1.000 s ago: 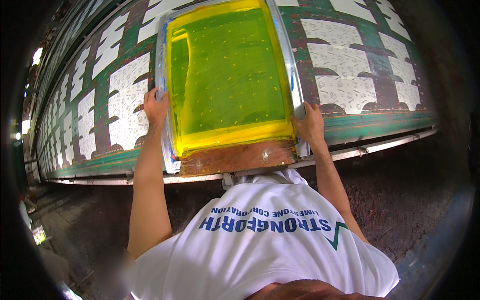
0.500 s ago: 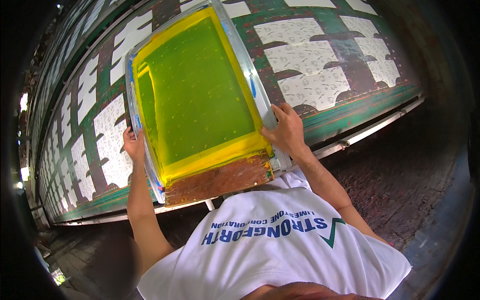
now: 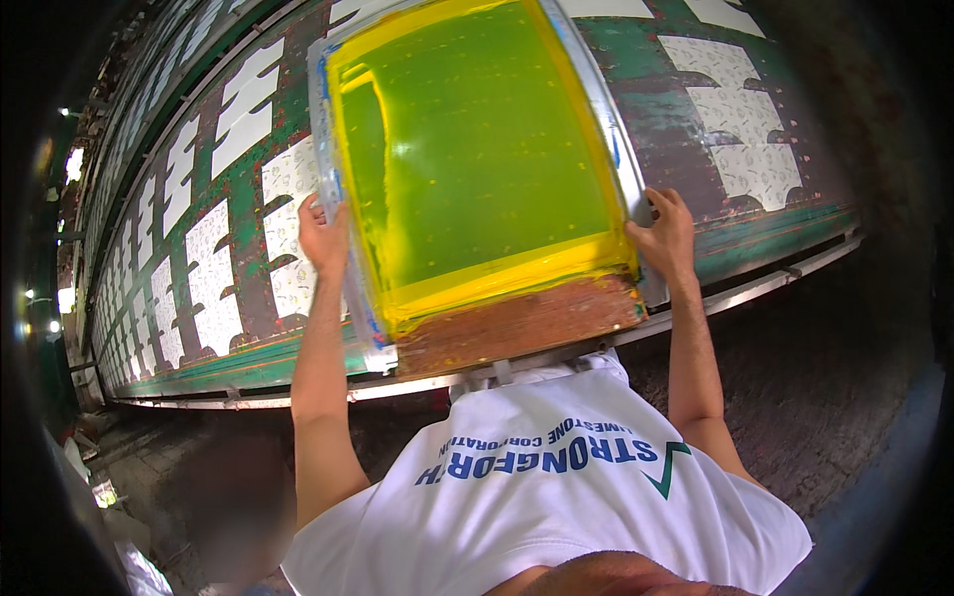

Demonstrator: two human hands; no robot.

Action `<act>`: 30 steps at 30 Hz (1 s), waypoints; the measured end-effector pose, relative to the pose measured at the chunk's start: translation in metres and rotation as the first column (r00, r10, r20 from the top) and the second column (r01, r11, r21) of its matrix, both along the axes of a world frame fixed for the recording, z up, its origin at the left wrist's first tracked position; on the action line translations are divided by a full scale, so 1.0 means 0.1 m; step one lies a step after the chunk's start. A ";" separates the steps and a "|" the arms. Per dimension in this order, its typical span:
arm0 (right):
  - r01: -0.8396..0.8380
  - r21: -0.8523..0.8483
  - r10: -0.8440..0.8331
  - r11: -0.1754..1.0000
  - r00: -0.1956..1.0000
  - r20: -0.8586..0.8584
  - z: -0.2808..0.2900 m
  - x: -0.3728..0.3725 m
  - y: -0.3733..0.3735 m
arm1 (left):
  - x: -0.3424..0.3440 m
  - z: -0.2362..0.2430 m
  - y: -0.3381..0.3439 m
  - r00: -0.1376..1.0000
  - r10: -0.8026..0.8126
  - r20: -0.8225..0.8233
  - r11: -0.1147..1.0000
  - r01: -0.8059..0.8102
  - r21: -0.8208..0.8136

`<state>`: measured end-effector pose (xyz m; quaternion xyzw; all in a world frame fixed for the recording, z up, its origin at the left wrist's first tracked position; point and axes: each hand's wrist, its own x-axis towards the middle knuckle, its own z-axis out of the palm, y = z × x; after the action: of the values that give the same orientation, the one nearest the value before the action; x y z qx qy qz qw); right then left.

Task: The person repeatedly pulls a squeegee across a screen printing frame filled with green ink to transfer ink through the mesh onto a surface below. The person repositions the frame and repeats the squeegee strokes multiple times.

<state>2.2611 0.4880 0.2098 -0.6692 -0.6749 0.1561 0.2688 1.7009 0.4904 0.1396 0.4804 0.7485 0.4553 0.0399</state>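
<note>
A screen printing frame (image 3: 487, 149) spans the space between my hands, with green translucent mesh, yellow borders and metal sides. My left hand (image 3: 324, 238) is closed round its left side, thumb towards the mesh. On the opposite side, my right hand (image 3: 666, 233) grips the metal edge near the lower corner. A worn brown wooden board (image 3: 522, 323) runs along the frame's near end, close to my white shirt. The frame hides the table part under it; whether it touches the surface I cannot tell.
The long green and dark printing table (image 3: 775, 238) carries white patterned cut pieces (image 3: 745, 114) on the right and more pieces (image 3: 212, 273) on the left. A metal rail (image 3: 785, 273) follows its near edge. Dark floor (image 3: 765, 368) lies below.
Both hands have carried the frame rightward along the table. It now covers the area of the nearer patterned pieces that showed to its right, and sits straighter before me.
</note>
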 end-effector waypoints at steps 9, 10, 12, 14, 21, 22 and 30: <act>0.033 -0.035 -0.030 0.999 0.997 0.076 -0.27 1.33 0.19 | 1.39 0.00 0.15 0.997 0.042 -0.069 0.999 -0.040 0.029; 0.034 -0.036 -0.031 0.999 0.997 0.070 -0.29 1.38 0.19 | 1.43 0.01 0.15 0.994 0.047 -0.096 0.998 -0.044 0.033; -0.009 -0.027 0.011 1.000 0.998 0.066 -0.34 1.46 0.19 | 1.50 0.01 0.15 0.992 0.054 -0.116 0.998 -0.052 0.023; -0.038 -0.031 0.039 0.999 0.998 0.043 -0.36 1.53 0.21 | 1.51 0.01 0.14 0.992 0.053 -0.111 0.999 -0.052 0.012; -0.077 -0.045 0.079 0.996 0.995 0.056 -0.39 1.53 0.19 | 1.46 -0.11 0.16 0.985 0.019 -0.171 1.000 -0.021 -0.011; -0.077 -0.041 0.079 0.996 0.995 0.058 -0.39 1.52 0.18 | 1.46 -0.13 0.17 0.984 0.004 -0.176 1.000 -0.009 -0.027; -0.079 -0.041 0.081 0.996 0.995 0.049 -0.22 1.42 0.06 | 1.47 -0.19 0.16 0.967 -0.026 -0.251 0.993 -0.004 -0.120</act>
<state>2.4031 0.4944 0.1880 -0.6505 -0.7047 0.1628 0.2318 1.8478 0.5066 0.1210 0.5354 0.7707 0.3446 -0.0244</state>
